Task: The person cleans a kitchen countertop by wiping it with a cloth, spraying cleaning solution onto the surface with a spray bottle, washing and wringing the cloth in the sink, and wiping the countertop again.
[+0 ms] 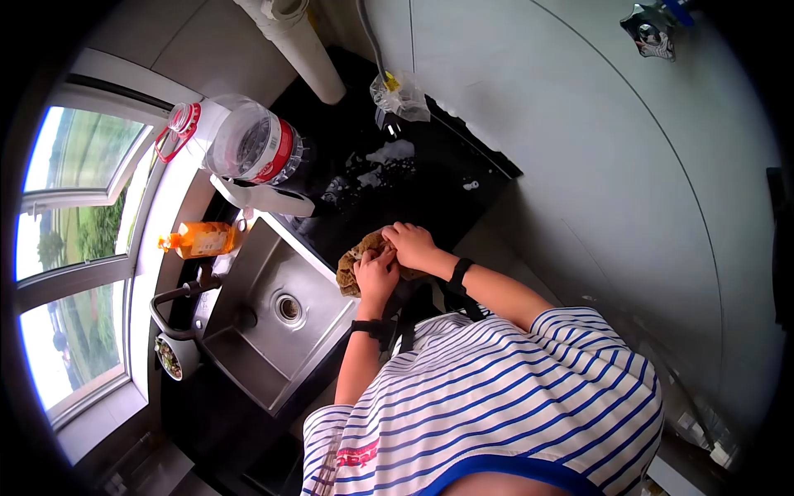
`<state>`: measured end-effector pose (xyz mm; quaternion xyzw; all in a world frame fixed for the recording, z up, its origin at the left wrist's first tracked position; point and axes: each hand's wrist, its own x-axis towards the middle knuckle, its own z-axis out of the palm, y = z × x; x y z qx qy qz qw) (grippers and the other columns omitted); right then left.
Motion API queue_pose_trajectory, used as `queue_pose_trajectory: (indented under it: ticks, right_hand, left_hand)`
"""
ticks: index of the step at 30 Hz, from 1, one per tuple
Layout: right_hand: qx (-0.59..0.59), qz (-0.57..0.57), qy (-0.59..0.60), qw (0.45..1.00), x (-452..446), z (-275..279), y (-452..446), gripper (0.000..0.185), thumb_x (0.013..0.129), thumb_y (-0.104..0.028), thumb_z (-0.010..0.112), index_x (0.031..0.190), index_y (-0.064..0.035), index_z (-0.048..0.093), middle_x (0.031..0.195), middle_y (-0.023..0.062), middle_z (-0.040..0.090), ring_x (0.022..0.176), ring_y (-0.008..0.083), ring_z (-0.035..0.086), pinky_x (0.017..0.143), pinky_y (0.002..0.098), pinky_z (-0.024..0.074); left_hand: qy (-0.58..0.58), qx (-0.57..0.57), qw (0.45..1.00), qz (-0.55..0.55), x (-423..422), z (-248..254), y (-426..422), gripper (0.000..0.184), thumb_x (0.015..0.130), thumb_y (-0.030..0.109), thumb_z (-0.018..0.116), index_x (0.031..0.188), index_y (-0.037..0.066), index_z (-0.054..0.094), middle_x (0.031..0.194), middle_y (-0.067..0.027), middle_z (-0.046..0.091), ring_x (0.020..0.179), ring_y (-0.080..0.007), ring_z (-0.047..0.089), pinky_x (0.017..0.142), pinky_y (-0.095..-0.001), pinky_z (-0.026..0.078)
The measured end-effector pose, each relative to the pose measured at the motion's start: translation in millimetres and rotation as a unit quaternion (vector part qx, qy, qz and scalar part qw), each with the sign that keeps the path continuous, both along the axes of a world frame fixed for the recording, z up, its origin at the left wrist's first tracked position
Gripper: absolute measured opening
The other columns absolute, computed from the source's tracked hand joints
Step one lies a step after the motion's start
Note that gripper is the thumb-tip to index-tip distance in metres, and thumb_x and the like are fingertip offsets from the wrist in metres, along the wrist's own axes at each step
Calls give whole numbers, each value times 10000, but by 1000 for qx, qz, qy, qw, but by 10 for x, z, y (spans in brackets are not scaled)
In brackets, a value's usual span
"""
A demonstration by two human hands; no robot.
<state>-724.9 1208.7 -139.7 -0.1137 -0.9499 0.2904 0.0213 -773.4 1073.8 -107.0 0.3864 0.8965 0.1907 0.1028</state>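
A brown cloth (351, 271) lies bunched up at the front edge of the black countertop, just right of the sink. My left hand (376, 273) is closed on its middle, fingers pressed into the folds. Close beside it, my right hand (408, 245) grips the cloth's upper right part. The two hands nearly touch. Patches of white foam (390, 152) and water drops are on the black counter (430, 194) beyond the hands.
The steel sink (273, 347) with a dark faucet (178, 291) is at left. An orange bottle (207, 239), a potted plant (171, 357), a large clear plastic jug (252, 145) and a white plastic item (269, 200) stand near the window. A white pipe (306, 58) rises behind.
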Motion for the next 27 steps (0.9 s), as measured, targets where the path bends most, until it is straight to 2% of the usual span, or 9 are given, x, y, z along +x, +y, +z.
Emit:
queue_pose_trajectory:
  ticks: [1,4,11,14,16,19,27]
  right_hand:
    - [-2,3,-1,1000,47,-10,56,294,783,-168,614,1060,-127,523,995,89,568,942,290,597,765,423,504]
    - [-19,-68,5,997,232,-18,236,305,749,-108,621,1034,-125,514,949,80,575,809,285,638,701,411,516]
    - [-72,-108,-20,991,553,-19,787,372,745,-93,621,1079,-141,464,1016,97,544,855,338,613,677,444,524]
    - [-54,-97,25,994,596,-10,847,371,739,-104,640,1066,-125,466,986,99,541,802,309,630,636,426,531]
    - [-36,-93,17,995,598,-45,823,384,742,-107,637,1082,-122,460,996,99,537,808,300,632,635,413,533]
    - [-17,-75,52,996,612,-111,824,394,744,-109,632,1094,-121,453,1002,97,534,815,296,634,634,406,533]
    - [-21,-22,50,998,650,-78,904,393,732,-121,636,1091,-126,476,1011,92,567,855,303,634,691,423,532]
  left_hand:
    - [11,13,1000,-20,1,-32,27,306,736,187,622,1023,192,727,834,-50,659,921,-216,573,802,-398,389]
    - [23,26,997,-67,31,-68,262,303,712,164,600,983,184,731,866,-17,681,943,-209,574,819,-413,392]
    - [2,21,994,-104,181,-116,855,308,718,184,597,998,205,723,830,-11,657,934,-208,553,802,-410,361]
    - [-1,-10,995,-99,238,-107,903,312,721,182,595,1006,200,721,912,-2,679,964,-213,548,832,-412,366]
    - [41,75,991,-103,270,-169,844,315,723,174,589,1008,188,721,1029,5,685,994,-223,543,876,-411,370]
    - [27,47,996,-76,350,-188,838,315,724,163,583,1006,175,721,1113,5,672,1014,-230,540,912,-405,367]
    - [66,87,992,-71,512,-144,765,278,686,159,595,933,147,723,964,0,695,891,-219,564,792,-388,412]
